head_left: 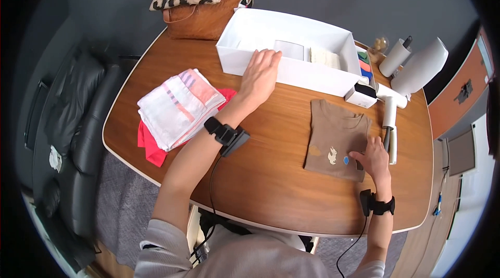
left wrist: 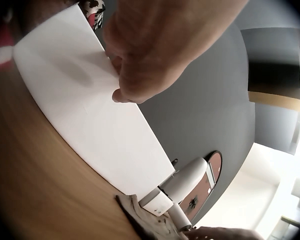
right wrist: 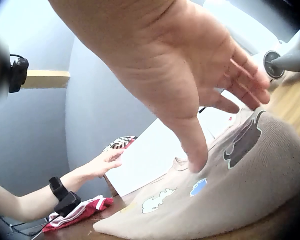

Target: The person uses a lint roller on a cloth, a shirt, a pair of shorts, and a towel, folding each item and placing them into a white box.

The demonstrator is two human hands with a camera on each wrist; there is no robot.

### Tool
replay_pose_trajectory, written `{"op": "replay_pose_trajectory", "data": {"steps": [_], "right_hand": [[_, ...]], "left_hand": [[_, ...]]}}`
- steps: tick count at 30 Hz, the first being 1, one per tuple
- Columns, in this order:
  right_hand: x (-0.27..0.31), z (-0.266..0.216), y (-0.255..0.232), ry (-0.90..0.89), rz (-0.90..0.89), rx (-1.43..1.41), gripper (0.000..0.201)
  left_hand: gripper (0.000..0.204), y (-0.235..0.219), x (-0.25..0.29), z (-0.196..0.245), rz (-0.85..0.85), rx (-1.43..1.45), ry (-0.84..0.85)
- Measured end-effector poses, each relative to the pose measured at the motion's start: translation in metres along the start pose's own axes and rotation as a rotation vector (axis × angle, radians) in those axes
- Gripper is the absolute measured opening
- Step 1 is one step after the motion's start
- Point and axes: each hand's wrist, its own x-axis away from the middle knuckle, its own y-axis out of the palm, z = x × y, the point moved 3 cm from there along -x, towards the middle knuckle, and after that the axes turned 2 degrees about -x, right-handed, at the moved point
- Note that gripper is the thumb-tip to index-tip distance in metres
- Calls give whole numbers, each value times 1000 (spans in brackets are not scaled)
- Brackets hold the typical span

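My left hand (head_left: 260, 77) is at the front rim of a white box (head_left: 307, 75), its fingers reaching over the edge. In the left wrist view that hand (left wrist: 150, 55) overlaps the top of the box wall. A brown T-shirt (head_left: 333, 122) with animal prints and a blue spot lies folded flat at the right of the table. Over its right edge is my right hand (head_left: 375, 158), fingers spread. In the right wrist view the thumb (right wrist: 197, 160) comes down at the shirt near the blue print, and nothing is gripped.
Folded white cloths (head_left: 177, 106) lie on a red cloth (head_left: 151, 145) at the left. Behind stands a brown bag (head_left: 203, 20) topped with leopard-print fabric. A small white box (head_left: 361, 96), a lint roller (head_left: 389, 114) and a white bottle (head_left: 422, 67) stand or lie at the right.
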Motion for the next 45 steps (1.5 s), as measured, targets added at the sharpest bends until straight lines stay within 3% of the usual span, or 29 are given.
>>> {"op": "replay_pose_trajectory", "data": {"steps": [3, 6, 9, 12, 15, 18, 21, 27, 28, 33, 36, 39, 41, 43, 45], "right_hand": [[4, 18, 16, 128, 6, 12, 55], [9, 24, 19, 143, 69, -50, 51], [13, 22, 19, 154, 99, -200, 48], [8, 32, 26, 141, 42, -396, 43], [6, 33, 34, 156, -137, -748, 36], [24, 17, 13, 132, -119, -829, 31], [37, 25, 23, 174, -129, -1355, 31], [66, 39, 25, 290, -97, -1534, 38], [70, 49, 26, 323, -184, -1467, 40], [89, 57, 9, 284, -57, -1613, 40], [101, 51, -25, 259, -54, -1673, 43], [105, 36, -51, 125, 59, -1662, 47], [108, 34, -62, 67, 66, -1636, 52], [106, 23, -74, -7, 74, -1632, 54], [104, 12, -81, -85, 91, -1645, 55]], "left_hand": [[34, -7, 3, 4, 23, 11, 6], [25, -15, 5, 13, -34, 52, -61], [17, -14, 13, 13, 37, 70, -19], [16, -12, 16, 11, 65, 131, -10], [18, -12, 16, 8, 56, 196, -30], [17, -19, 19, 7, 21, 254, -39], [17, -28, 24, 12, 1, 264, -12], [15, -44, 32, 24, -115, 332, -7], [15, -47, 35, 28, -132, 330, -11], [18, -54, 42, 32, -209, 344, -51], [11, -76, 29, 47, 39, 305, 27], [12, -75, 41, 69, -453, 686, -87], [30, -53, 54, 86, -1114, 897, -170], [42, -26, 70, 103, -1472, 1094, -171], [46, 3, 91, 120, -1380, 1289, -198]]}}
